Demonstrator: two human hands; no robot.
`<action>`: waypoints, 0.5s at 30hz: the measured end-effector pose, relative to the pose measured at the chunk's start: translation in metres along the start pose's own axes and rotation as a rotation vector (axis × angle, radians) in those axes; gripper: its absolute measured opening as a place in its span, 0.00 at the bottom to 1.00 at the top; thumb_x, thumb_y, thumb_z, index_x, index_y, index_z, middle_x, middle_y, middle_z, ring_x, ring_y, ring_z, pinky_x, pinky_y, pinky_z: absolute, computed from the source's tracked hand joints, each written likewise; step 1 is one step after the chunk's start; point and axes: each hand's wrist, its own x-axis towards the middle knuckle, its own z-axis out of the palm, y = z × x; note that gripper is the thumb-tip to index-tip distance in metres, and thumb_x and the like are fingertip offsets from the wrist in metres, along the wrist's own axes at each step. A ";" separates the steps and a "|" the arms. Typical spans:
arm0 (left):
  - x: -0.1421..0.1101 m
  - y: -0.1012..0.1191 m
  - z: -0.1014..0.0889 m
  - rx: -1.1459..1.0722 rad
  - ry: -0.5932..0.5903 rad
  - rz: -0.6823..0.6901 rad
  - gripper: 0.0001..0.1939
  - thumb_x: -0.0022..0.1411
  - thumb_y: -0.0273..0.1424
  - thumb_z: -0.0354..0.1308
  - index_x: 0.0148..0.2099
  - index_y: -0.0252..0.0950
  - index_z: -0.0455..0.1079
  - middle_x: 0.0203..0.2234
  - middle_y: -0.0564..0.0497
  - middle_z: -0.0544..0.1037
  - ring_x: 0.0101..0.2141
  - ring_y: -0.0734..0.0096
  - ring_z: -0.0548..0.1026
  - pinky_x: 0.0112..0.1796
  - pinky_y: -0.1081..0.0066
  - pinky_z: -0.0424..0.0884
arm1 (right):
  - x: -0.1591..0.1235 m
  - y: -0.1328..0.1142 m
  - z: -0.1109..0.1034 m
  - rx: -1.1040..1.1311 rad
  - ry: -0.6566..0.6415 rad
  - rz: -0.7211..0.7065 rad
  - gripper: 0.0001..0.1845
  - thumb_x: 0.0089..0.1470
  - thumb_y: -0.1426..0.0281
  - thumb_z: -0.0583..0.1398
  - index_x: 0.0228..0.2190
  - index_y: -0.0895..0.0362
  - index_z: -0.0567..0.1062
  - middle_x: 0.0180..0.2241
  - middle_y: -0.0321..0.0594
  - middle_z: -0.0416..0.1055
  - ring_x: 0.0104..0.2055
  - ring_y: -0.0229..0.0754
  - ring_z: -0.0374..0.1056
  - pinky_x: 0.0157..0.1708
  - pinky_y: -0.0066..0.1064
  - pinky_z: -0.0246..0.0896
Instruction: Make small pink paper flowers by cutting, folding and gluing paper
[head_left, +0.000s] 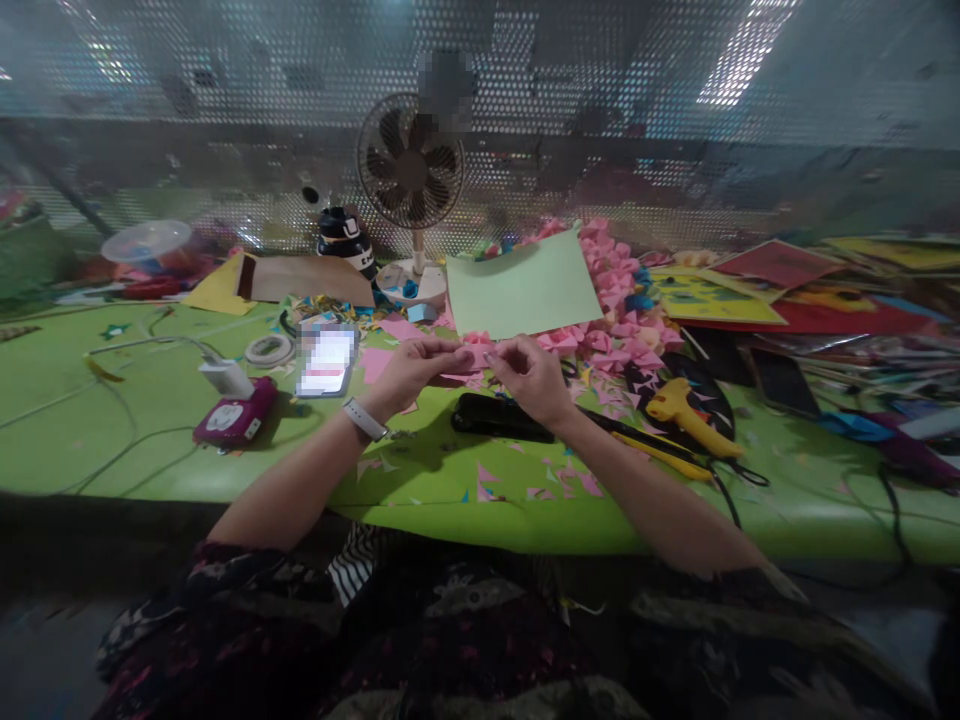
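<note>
My left hand (415,370) and my right hand (531,378) meet over the green table (112,440), both pinching a small pink paper piece (472,355) between their fingertips. A watch sits on my left wrist. Just behind the hands lies a light green paper sheet (523,285). A heap of folded pink paper shapes (611,300) spreads to the right of it. Pink paper scraps (536,485) litter the table below my hands. A black case (499,417) rests under my right hand.
A small fan (410,170) stands at the back centre beside a black bottle (345,240). A phone (326,362), tape roll (269,349) and pink device (234,415) lie left. A yellow glue gun (686,412) and coloured sheets (780,290) lie right.
</note>
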 end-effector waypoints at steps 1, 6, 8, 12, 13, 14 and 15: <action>0.000 0.000 0.000 0.002 0.004 0.001 0.17 0.47 0.38 0.74 0.38 0.34 0.79 0.34 0.45 0.84 0.35 0.64 0.83 0.38 0.67 0.80 | 0.000 0.000 0.000 0.000 0.002 -0.003 0.17 0.57 0.53 0.61 0.27 0.53 0.68 0.22 0.34 0.67 0.24 0.38 0.62 0.25 0.31 0.59; 0.000 -0.001 0.000 0.019 -0.003 0.009 0.17 0.49 0.38 0.73 0.39 0.34 0.79 0.36 0.44 0.84 0.37 0.63 0.83 0.38 0.66 0.80 | 0.000 -0.001 0.001 0.014 0.017 0.006 0.18 0.56 0.52 0.62 0.27 0.53 0.68 0.22 0.34 0.67 0.24 0.38 0.62 0.25 0.32 0.59; 0.000 -0.001 0.000 0.021 -0.002 0.013 0.17 0.50 0.38 0.72 0.39 0.34 0.79 0.36 0.44 0.84 0.37 0.64 0.83 0.38 0.67 0.80 | -0.001 -0.001 0.002 0.020 0.028 0.014 0.19 0.55 0.52 0.62 0.26 0.53 0.68 0.22 0.34 0.67 0.23 0.37 0.61 0.25 0.31 0.58; 0.000 -0.002 0.001 0.015 0.000 0.014 0.16 0.50 0.38 0.72 0.39 0.34 0.79 0.36 0.44 0.84 0.36 0.65 0.83 0.37 0.68 0.80 | -0.001 -0.001 0.002 0.024 0.035 0.005 0.19 0.56 0.52 0.62 0.26 0.53 0.68 0.23 0.34 0.67 0.23 0.38 0.62 0.25 0.32 0.58; -0.001 -0.002 0.001 0.013 0.001 0.015 0.16 0.50 0.38 0.72 0.39 0.34 0.79 0.36 0.44 0.84 0.35 0.66 0.82 0.37 0.68 0.80 | -0.001 -0.001 0.002 0.020 0.037 0.001 0.18 0.56 0.52 0.62 0.26 0.53 0.68 0.22 0.35 0.67 0.23 0.38 0.62 0.25 0.32 0.58; -0.001 -0.002 0.001 0.012 0.003 0.017 0.16 0.50 0.39 0.72 0.38 0.34 0.79 0.35 0.44 0.84 0.35 0.66 0.82 0.37 0.68 0.80 | -0.001 -0.001 0.002 0.016 0.037 -0.001 0.18 0.56 0.53 0.61 0.26 0.53 0.68 0.22 0.35 0.67 0.23 0.38 0.62 0.25 0.32 0.58; -0.001 -0.002 0.001 0.012 0.004 0.020 0.16 0.50 0.39 0.72 0.38 0.34 0.79 0.35 0.44 0.84 0.35 0.66 0.82 0.38 0.68 0.80 | -0.001 -0.002 0.002 0.015 0.035 -0.002 0.18 0.57 0.53 0.61 0.26 0.53 0.68 0.22 0.34 0.67 0.23 0.38 0.62 0.24 0.32 0.58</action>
